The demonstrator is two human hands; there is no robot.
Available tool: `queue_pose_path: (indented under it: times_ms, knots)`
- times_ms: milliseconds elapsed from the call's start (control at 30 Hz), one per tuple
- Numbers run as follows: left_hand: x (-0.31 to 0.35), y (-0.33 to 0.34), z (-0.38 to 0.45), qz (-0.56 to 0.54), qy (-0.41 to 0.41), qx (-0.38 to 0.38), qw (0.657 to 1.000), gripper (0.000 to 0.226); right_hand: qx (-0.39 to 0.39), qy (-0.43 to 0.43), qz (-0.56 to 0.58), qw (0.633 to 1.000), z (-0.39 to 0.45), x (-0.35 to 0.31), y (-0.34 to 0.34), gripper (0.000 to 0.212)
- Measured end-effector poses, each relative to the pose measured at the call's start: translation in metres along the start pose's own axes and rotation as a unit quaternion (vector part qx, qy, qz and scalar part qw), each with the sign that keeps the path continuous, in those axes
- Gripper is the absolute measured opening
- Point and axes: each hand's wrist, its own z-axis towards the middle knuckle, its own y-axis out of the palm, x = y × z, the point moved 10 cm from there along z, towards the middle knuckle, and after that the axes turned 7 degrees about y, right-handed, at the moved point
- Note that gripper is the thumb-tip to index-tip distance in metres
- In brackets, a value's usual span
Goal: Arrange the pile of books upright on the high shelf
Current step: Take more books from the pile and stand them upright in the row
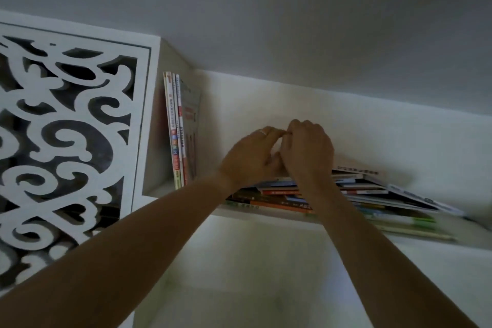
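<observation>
A pile of books (372,202) lies flat and fanned out on the high white shelf (266,217). Its top book (356,170) is tilted up at the right. Three thin books (181,136) stand upright against the shelf's left wall. Both of my hands are raised over the left part of the pile. My left hand (253,157), with a ring on it, and my right hand (308,149) have curled fingers, and their fingertips meet at the top. What lies under the fingers is hidden, so I cannot tell whether they grip a book.
A white carved fretwork panel (66,128) closes the cupboard to the left of the shelf. The ceiling (292,21) sits low above the shelf. The gap between the upright books and the pile shows the bare back wall (226,114).
</observation>
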Motion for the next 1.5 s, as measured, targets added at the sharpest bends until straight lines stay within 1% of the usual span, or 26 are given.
queue_pose_path:
  times_ms: [67,100,167,200,233,267,367,433,500,600,633,700,733,767,833,900,967,1000,1100,1133,1200,1233,1300,1367,1400,1500]
  knots:
    - [-0.01,0.047,0.006,-0.026,-0.068,-0.147,0.986,0.053,-0.083,0.012,-0.037,0.996,0.004,0.043,0.016,0.03]
    - [-0.017,0.057,0.006,-0.037,-0.102,-0.164,0.981,0.057,-0.152,0.013,-0.059,0.987,0.002,0.062,0.029,0.038]
    - [-0.037,0.049,0.003,-0.1,-0.178,-0.06,0.977,0.072,-0.267,-0.012,-0.089,0.96,-0.009,0.09,0.047,0.053]
    - [-0.048,0.04,-0.003,-0.138,-0.229,0.012,0.964,0.08,-0.287,-0.029,-0.081,0.954,-0.011,0.098,0.047,0.053]
    - [-0.06,0.039,-0.013,-0.171,-0.288,0.042,0.942,0.085,-0.275,-0.038,-0.063,0.959,-0.01,0.105,0.043,0.046]
    - [-0.065,0.049,-0.02,-0.196,-0.328,0.016,0.924,0.084,-0.235,-0.042,-0.044,0.97,-0.005,0.11,0.034,0.036]
    - [-0.06,0.083,-0.034,-0.132,-0.33,-0.247,0.901,0.071,-0.087,-0.027,-0.003,0.996,0.007,0.117,0.01,0.025]
    - [-0.064,0.079,-0.03,-0.041,-0.31,-0.31,0.898,0.076,-0.025,-0.002,0.054,0.998,0.009,0.116,0.003,0.025]
    - [-0.076,0.06,-0.018,0.058,-0.332,-0.265,0.904,0.068,0.018,0.027,0.086,0.996,0.008,0.117,0.002,0.027]
    - [-0.089,0.036,-0.022,0.13,-0.391,-0.148,0.899,0.038,0.071,0.043,0.095,0.992,0.007,0.117,-0.003,0.028]
    - [-0.086,0.029,-0.021,0.163,-0.366,-0.106,0.91,0.045,0.088,0.045,0.1,0.99,0.007,0.118,-0.004,0.028]
    - [-0.066,0.026,-0.005,0.127,-0.229,-0.023,0.965,0.057,0.105,0.044,0.107,0.988,0.007,0.12,-0.003,0.027]
    - [-0.055,0.034,-0.001,0.053,-0.177,-0.044,0.982,0.053,0.104,0.041,0.109,0.988,0.009,0.12,0.0,0.027]
    - [-0.048,0.049,-0.004,-0.03,-0.163,-0.119,0.979,0.053,0.096,0.032,0.11,0.989,0.011,0.12,0.004,0.028]
    - [-0.036,0.078,-0.028,-0.154,-0.233,-0.295,0.914,0.067,0.066,-0.003,0.11,0.992,0.014,0.118,0.012,0.035]
    - [-0.031,0.08,-0.04,-0.17,-0.253,-0.356,0.883,0.072,0.006,-0.071,0.103,0.992,0.012,0.107,0.023,0.036]
    - [-0.048,0.082,-0.033,-0.21,-0.267,-0.306,0.89,0.053,-0.081,-0.126,0.079,0.986,0.007,0.095,0.038,0.027]
    - [-0.071,0.08,-0.03,-0.242,-0.305,-0.235,0.89,0.041,-0.133,-0.134,0.063,0.98,0.005,0.092,0.048,0.023]
    - [-0.147,0.055,-0.059,-0.296,-0.514,0.067,0.802,0.058,-0.286,-0.117,0.001,0.951,-0.001,0.085,0.071,0.023]
    - [-0.156,0.043,-0.067,-0.274,-0.522,0.138,0.796,0.055,-0.315,-0.122,-0.026,0.941,-0.003,0.08,0.074,0.026]
    - [-0.14,0.018,-0.058,-0.21,-0.431,0.193,0.856,0.034,-0.379,-0.117,-0.013,0.918,-0.009,0.07,0.075,0.033]
    - [-0.122,0.012,-0.046,-0.218,-0.354,0.176,0.892,0.029,-0.413,-0.099,0.017,0.905,-0.014,0.065,0.075,0.034]
    - [-0.072,0.024,-0.022,-0.267,-0.227,0.023,0.936,0.029,-0.443,-0.069,0.077,0.891,-0.02,0.057,0.074,0.031]
    - [-0.041,0.055,-0.016,-0.183,-0.159,-0.193,0.951,0.037,-0.391,-0.027,0.18,0.902,-0.012,0.056,0.067,0.03]
    - [-0.038,0.065,-0.014,-0.117,-0.128,-0.255,0.951,0.047,-0.335,0.004,0.228,0.914,-0.004,0.061,0.059,0.03]
    - [-0.033,0.062,-0.005,-0.063,-0.099,-0.273,0.955,0.063,-0.154,0.07,0.231,0.958,0.007,0.088,0.035,0.026]
